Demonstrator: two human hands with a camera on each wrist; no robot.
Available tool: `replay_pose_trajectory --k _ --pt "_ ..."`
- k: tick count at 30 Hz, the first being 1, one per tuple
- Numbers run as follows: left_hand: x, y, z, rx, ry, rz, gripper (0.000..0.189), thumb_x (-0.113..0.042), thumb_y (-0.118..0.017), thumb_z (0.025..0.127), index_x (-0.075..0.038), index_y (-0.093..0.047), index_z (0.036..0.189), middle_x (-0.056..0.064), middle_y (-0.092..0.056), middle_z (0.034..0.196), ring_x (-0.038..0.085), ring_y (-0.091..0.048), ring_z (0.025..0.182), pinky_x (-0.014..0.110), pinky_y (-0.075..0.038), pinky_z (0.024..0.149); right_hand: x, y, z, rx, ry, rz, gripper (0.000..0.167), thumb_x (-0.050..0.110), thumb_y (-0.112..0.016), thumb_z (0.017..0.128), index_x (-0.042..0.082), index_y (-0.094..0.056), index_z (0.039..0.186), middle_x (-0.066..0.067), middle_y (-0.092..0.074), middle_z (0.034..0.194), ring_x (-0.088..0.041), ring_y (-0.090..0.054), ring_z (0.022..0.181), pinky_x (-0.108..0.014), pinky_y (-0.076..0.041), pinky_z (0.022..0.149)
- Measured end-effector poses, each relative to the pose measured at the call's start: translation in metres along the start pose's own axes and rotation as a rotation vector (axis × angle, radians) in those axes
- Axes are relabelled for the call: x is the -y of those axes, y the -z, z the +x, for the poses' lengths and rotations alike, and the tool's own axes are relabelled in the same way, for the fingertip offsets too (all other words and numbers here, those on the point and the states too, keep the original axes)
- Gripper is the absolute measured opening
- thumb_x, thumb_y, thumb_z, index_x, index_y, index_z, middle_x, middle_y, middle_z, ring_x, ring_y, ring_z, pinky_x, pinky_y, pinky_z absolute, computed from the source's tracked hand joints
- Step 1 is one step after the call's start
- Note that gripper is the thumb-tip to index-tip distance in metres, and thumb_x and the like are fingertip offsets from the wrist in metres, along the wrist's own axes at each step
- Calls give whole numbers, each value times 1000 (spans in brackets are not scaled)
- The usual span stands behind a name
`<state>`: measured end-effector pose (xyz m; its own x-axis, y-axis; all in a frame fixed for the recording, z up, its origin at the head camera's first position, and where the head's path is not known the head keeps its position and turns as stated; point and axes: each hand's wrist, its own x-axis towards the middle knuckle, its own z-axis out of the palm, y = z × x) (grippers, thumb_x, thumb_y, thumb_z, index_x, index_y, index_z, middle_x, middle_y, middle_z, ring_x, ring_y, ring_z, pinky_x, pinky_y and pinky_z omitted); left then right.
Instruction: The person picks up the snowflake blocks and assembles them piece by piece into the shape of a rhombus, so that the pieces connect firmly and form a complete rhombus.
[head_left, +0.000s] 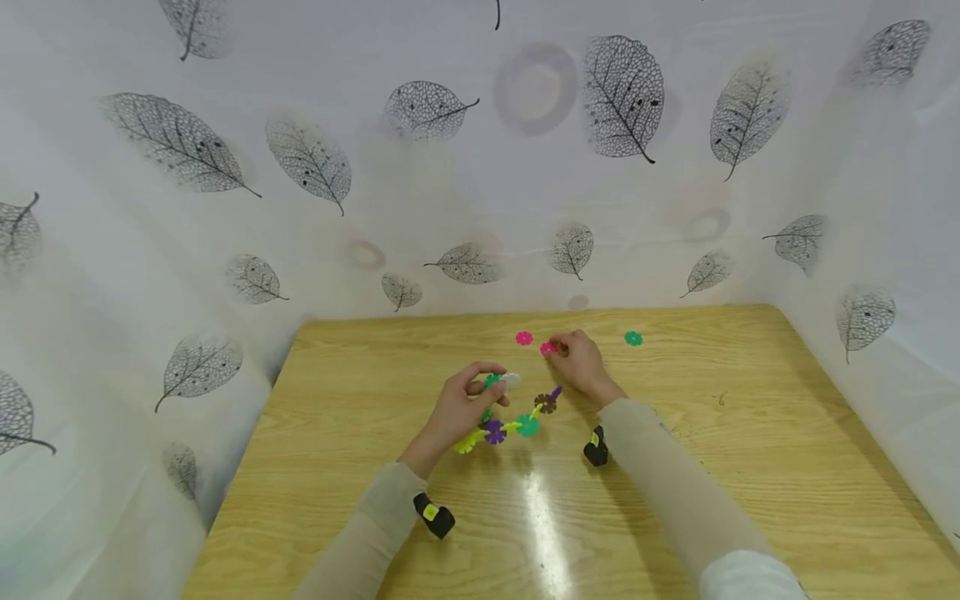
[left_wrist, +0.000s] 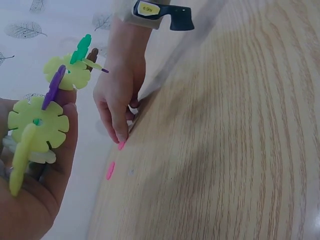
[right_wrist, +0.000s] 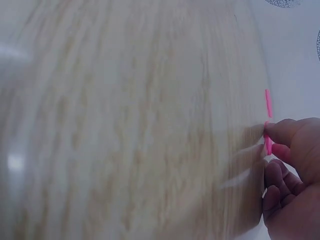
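Observation:
My left hand [head_left: 468, 400] holds a chain of interlocked plastic snowflake discs [head_left: 495, 431] above the table. Yellow, purple, green, brown and whitish discs are joined edge to edge in it. Close up in the left wrist view, a yellow disc [left_wrist: 42, 122] sits by the palm, with a purple disc [left_wrist: 54, 87] slotted beside it. Farther back on the table, my right hand [head_left: 581, 364] pinches a pink snowflake disc [head_left: 548, 349] between thumb and finger. A second pink disc [head_left: 524, 337] lies flat just left of it.
A lone green disc [head_left: 633, 338] lies to the right of my right hand. The wooden table [head_left: 337, 433] meets a leaf-printed white curtain [head_left: 465, 200] at its back and sides. Each wrist wears a small black device [head_left: 596, 447].

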<state>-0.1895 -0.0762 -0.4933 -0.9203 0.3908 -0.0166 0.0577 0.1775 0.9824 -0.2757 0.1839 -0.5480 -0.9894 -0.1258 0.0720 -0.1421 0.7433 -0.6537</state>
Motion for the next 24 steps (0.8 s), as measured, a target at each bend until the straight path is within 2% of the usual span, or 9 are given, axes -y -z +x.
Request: replay_pose_trajectory --k 10,14,19,22,24 --pt "-1 0 1 5 -9 16 34 -18 -59 110 -4 -60 141 34 -75 104 5 -32 43 18 -30 42 5 3 -2 -10 -7 41 35 14 -71 100 -10 -67 125 -24 -63 109 -36 -60 100 -52 -55 92" --pt "-1 0 1 10 -9 15 35 -18 -58 110 -3 -59 142 37 -73 107 5 -31 43 18 -29 41 4 3 -2 -13 -31 98 32 12 -72 99 -6 -65 124 -22 -67 108 -36 -64 99 -51 -57 91" --pt "-2 1 -1 3 -8 15 31 -19 -59 110 -7 -62 139 35 -74 105 5 -34 44 18 -31 42 0 4 -2 -9 -62 164 28 11 -71 99 -2 -65 123 -19 -69 105 -33 -65 99 -48 -57 91" --pt "-3 1 -1 -2 -4 13 30 -19 -60 109 -9 -63 138 34 -75 104 5 -35 45 19 -31 42 -2 9 -3 12 -68 211 26 10 -69 100 -2 -66 124 -21 -71 110 -35 -67 104 -48 -59 93" --pt "-3 2 -1 -4 -5 15 30 -19 -60 109 -8 -63 137 33 -75 104 5 -34 45 19 -31 42 -3 13 -3 24 -80 240 28 9 -68 100 -2 -67 126 -21 -72 112 -33 -68 104 -42 -60 91"
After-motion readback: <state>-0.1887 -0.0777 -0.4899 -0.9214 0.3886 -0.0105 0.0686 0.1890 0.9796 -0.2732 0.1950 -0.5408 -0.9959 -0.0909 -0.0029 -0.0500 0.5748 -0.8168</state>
